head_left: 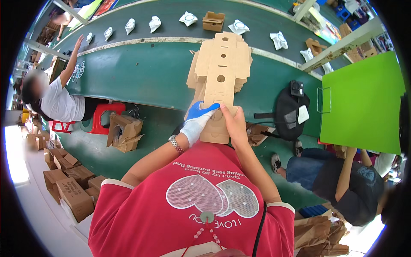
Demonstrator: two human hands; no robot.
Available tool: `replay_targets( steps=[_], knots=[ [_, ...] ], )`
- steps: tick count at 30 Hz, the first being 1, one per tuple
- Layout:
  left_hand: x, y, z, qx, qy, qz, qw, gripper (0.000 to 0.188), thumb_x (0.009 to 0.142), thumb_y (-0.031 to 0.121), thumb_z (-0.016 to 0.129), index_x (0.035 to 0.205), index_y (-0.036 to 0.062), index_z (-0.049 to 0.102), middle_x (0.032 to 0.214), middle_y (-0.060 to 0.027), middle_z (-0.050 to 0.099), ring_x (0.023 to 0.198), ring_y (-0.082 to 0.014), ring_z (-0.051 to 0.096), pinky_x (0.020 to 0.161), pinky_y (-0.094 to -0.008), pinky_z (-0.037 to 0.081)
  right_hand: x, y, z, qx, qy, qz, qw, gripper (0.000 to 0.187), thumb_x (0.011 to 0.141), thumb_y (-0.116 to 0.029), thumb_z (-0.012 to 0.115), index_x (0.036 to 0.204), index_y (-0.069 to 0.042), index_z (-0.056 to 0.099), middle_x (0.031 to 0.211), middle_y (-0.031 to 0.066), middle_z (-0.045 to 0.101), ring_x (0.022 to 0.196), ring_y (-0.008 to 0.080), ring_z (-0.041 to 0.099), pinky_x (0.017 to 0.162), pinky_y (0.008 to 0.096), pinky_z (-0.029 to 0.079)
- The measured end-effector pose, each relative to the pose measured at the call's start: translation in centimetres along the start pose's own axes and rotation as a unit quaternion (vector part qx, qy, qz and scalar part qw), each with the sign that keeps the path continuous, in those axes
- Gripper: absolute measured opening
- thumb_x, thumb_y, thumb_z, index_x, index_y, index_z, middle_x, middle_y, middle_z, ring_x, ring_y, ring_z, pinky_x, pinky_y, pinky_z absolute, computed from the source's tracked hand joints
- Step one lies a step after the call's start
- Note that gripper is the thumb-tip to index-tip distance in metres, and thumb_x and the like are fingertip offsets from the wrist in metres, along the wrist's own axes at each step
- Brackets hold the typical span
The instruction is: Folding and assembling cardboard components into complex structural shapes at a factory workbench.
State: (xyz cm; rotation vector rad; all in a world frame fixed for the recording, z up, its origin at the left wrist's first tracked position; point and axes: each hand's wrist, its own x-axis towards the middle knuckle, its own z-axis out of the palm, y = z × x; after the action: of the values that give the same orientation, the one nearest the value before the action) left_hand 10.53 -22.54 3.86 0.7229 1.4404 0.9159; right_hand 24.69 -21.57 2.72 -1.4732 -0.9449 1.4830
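the cardboard panel (215,132) sits between your two hands, right under your thumbs, its near end hanging just in front of your red shirt (180,167). beyond your fingertips lies a pile of flat die-cut cardboard blanks (220,64), the top one punched with round holes; whether your panel is joined to it, i cannot tell.

you look to be working the crease at the panel's far edge, as if folding it. the next move seems to call for even thumb pressure along that line, with both sides kept square.

your left hand (198,119), gloved in white and blue, is closed on the left edge, thumb laid across towards the crease. your bare right hand (233,122) is closed on the right edge, thumb pointing forward, its tip just beside the left one. the fingers underneath are hidden, so i cannot tell how they are spread. both forearms angle inward, elbows out.

under the blanks, ahead of your fingers, is the green table (145,77); farther on, a conveyor belt (167,32) carries white wrapped packets (155,24). right of your right hand lies a black bag (282,112).
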Motion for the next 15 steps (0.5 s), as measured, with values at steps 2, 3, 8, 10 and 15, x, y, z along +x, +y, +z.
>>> replay_targets(
  steps=[2, 3, 8, 10, 15],
  knots=[
    [0.6, -0.1, 0.1, 0.008, 0.035, 0.002, 0.999, 0.038, 0.088, 0.035, 0.074, 0.106, 0.0037, 0.064, 0.078, 0.0003, 0.059, 0.069, -0.0083, 0.054, 0.069, -0.025, 0.044, 0.0, -1.4, 0.6, 0.013, -0.007, 0.083, 0.996, 0.043, 0.093, -0.034, 0.068, 0.109, 0.004, 0.054, 0.109, 0.0148, 0.064, 0.102, 0.0173, 0.061, 0.089, 0.0291, 0.049],
    [0.7, -0.2, -0.1, -0.009, -0.005, 0.01, 1.0, 0.036, 0.089, 0.038, 0.072, 0.099, 0.0049, 0.065, 0.075, 0.0003, 0.058, 0.068, -0.0092, 0.053, 0.067, -0.0253, 0.044, 0.1, -1.7, 0.8, 0.009, -0.015, 0.076, 0.997, 0.043, 0.093, -0.034, 0.068, 0.109, 0.004, 0.054, 0.109, 0.0148, 0.064, 0.102, 0.0173, 0.061, 0.089, 0.0291, 0.049],
    [0.6, 2.6, -0.2, -0.09, -0.046, -0.05, 0.994, 0.034, 0.097, 0.042, 0.06, 0.098, 0.0086, 0.067, 0.076, 0.0001, 0.054, 0.073, -0.0104, 0.049, 0.071, -0.0269, 0.042, 1.1, -3.8, 1.3, 0.16, -0.126, 0.169, 0.964, 0.039, 0.097, -0.047, 0.058, 0.077, -0.013, 0.053, 0.056, -0.0069, 0.031, 0.049, 0.0079, 0.029, 0.05, 0.0266, 0.025],
    [1.2, 2.7, -0.8, -0.133, -0.02, -0.041, 0.99, 0.037, 0.095, 0.039, 0.062, 0.103, 0.003, 0.065, 0.076, -0.0015, 0.059, 0.066, -0.0107, 0.056, 0.067, -0.0286, 0.047, 1.6, -5.0, 1.5, 0.142, -0.14, 0.161, 0.967, 0.041, 0.1, -0.048, 0.052, 0.076, -0.014, 0.047, 0.053, -0.0069, 0.026, 0.047, 0.0076, 0.026, 0.048, 0.0265, 0.024],
    [3.1, 8.2, -5.7, -0.298, -0.131, 0.011, 0.946, 0.091, 0.094, 0.071, 0.038, 0.147, -0.0024, 0.03, 0.141, -0.0193, 0.05, 0.121, -0.0322, 0.056, 0.1, -0.0395, 0.048, 1.9, -10.0, 0.7, 0.271, -0.28, 0.169, 0.906, 0.039, 0.104, -0.044, 0.042, 0.091, -0.01, 0.056, 0.052, -0.0068, 0.024, 0.044, 0.0078, 0.025, 0.043, 0.026, 0.022]
  ],
)
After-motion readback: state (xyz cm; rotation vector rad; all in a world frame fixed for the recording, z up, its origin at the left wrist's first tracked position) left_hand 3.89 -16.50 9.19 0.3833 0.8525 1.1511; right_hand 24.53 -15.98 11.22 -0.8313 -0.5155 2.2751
